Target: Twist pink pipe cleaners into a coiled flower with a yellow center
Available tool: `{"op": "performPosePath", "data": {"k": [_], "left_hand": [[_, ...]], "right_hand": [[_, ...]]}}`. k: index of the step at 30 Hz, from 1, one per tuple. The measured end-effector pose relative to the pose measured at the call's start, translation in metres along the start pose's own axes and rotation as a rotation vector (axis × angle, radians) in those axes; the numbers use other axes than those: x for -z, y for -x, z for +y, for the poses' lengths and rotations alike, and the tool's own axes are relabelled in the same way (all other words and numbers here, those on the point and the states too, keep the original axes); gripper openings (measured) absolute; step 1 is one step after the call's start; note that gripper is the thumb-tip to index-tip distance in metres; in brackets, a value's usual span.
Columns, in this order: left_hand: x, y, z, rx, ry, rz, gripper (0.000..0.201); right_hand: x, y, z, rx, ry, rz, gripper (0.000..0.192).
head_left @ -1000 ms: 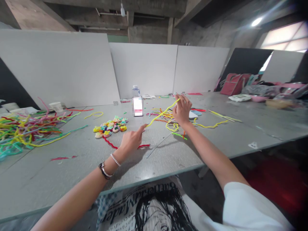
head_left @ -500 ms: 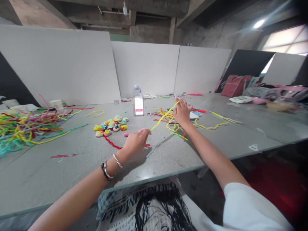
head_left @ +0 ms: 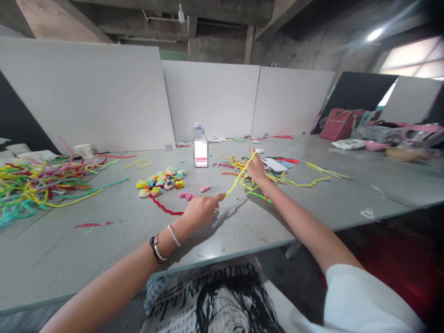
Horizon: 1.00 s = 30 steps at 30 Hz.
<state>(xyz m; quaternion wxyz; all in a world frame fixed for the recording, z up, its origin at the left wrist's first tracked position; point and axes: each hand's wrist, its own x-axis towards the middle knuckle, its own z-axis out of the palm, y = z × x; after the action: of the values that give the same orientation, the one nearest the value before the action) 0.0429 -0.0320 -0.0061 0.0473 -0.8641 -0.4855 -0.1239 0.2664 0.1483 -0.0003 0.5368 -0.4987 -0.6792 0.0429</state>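
Hidden and cut off
The bottle (head_left: 200, 152) label is blurred out. The wire pile (head_left: 31, 187) runs off the left edge. The right hand (head_left: 257, 167) covers its own grip, and far-right clutter (head_left: 391, 138) blurs.

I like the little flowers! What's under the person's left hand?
Under the left hand lies grey table, and a red pipe cleaner runs beneath it. Its far end is hidden by the hand.

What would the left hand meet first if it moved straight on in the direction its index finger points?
The left hand points right and slightly away, at the near end of the yellow fuzzy pipe cleaner, which it probably meets first. The thin grey rod lies just below that line; depth is unclear.
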Motion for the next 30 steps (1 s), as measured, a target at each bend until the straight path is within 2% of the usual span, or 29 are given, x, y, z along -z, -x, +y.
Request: {"op": "performPosePath", "data": {"k": [4, 8, 13, 17, 19, 25, 27, 30], "left_hand": [[-0.001, 0.000, -0.001, 0.005, 0.002, 0.000, 0.052], [0.001, 0.000, 0.003, -0.008, 0.028, 0.009, 0.055], [0.004, 0.003, 0.011, -0.068, 0.064, -0.016, 0.049], [0.006, 0.008, 0.017, -0.125, 0.081, 0.018, 0.042], [0.007, 0.010, 0.018, -0.159, 0.082, 0.030, 0.041], [0.011, 0.014, 0.021, -0.267, 0.024, 0.091, 0.028], [0.012, 0.015, 0.023, -0.337, 0.003, 0.125, 0.026], [0.011, 0.016, 0.025, -0.496, -0.026, 0.179, 0.026]], "right_hand": [[-0.004, 0.001, -0.008, -0.105, -0.374, 0.011, 0.057], [-0.006, 0.004, -0.016, -0.159, -0.444, 0.042, 0.054], [-0.011, 0.008, -0.013, -0.043, -0.250, 0.033, 0.056], [-0.013, 0.011, -0.006, -0.017, -0.088, 0.149, 0.054], [-0.013, 0.012, -0.004, 0.026, 0.029, 0.163, 0.056], [-0.007, 0.016, 0.000, 0.261, 0.454, -0.042, 0.059], [-0.006, 0.017, 0.003, 0.302, 0.500, -0.100, 0.060], [-0.007, 0.017, 0.009, 0.281, 0.503, -0.127, 0.059]]}}
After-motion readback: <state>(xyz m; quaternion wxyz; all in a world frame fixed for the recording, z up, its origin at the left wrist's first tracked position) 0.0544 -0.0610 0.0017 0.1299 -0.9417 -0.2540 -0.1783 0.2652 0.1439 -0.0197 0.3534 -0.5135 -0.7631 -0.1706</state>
